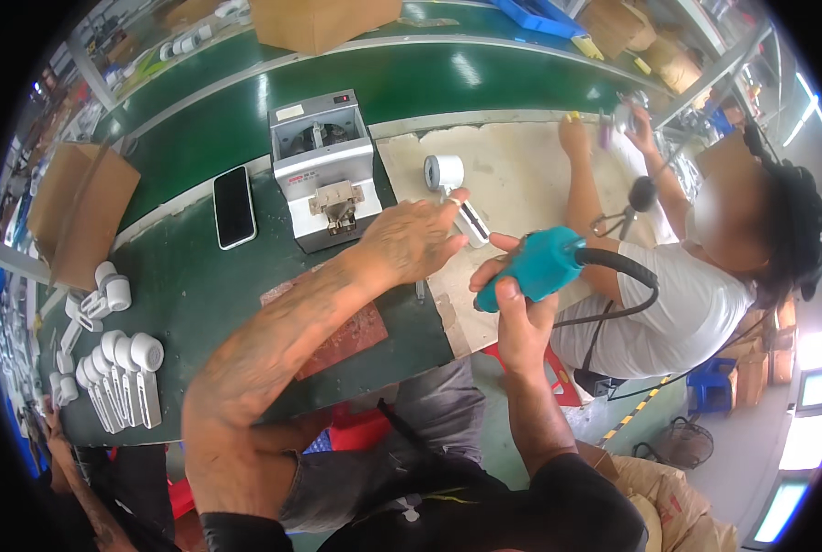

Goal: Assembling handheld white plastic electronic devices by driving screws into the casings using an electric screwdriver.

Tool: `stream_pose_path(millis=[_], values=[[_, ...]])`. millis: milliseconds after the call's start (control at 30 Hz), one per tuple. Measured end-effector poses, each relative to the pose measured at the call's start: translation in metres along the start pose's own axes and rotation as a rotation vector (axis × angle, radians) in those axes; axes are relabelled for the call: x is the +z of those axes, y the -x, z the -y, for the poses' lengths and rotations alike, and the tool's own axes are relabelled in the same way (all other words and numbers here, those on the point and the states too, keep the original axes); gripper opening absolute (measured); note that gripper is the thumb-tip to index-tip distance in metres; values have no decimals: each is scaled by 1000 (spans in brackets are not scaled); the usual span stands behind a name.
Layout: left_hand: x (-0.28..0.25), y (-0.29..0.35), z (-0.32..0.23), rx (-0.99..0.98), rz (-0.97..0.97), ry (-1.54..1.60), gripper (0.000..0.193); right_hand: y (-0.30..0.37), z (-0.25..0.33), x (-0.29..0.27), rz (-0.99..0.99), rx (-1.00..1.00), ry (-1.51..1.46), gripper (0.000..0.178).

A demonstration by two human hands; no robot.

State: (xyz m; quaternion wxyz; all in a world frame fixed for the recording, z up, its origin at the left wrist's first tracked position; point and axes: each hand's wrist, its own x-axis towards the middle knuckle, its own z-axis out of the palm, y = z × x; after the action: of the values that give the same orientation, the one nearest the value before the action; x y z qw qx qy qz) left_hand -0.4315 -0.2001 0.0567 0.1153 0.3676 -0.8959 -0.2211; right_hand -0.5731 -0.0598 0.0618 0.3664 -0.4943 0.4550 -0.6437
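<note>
In my right hand [524, 327] is a teal electric screwdriver [541, 264] with a black cord, its front end pointing down and left. My left hand [415, 237] reaches over the table with thumb and index finger apart. Its index fingertip lies at the neck of a white handheld device [445, 172], which has a round head and a slotted handle. This device rests on the cardboard sheet [512, 170]. Whether the fingers press on it or only touch it is hard to see.
A grey machine [326, 175] stands behind my left forearm, beside a phone [235, 208]. Several white devices [121, 373] lie at the left near a carton [84, 212]. Close on the right sits a co-worker [668, 294]. A reddish plate [342, 340] lies under my forearm.
</note>
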Motion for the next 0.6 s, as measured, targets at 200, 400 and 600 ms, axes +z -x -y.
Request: stream_pose_path(millis=[200, 400, 600], values=[[39, -27, 5, -133, -1, -52, 59, 8, 7, -7, 9, 74, -19, 54], [18, 23, 5, 18, -28, -58, 50, 5, 4, -3, 22, 53, 0, 54], [-34, 129, -2, 1, -58, 27, 55, 0, -3, 28, 195, 121, -20, 74]])
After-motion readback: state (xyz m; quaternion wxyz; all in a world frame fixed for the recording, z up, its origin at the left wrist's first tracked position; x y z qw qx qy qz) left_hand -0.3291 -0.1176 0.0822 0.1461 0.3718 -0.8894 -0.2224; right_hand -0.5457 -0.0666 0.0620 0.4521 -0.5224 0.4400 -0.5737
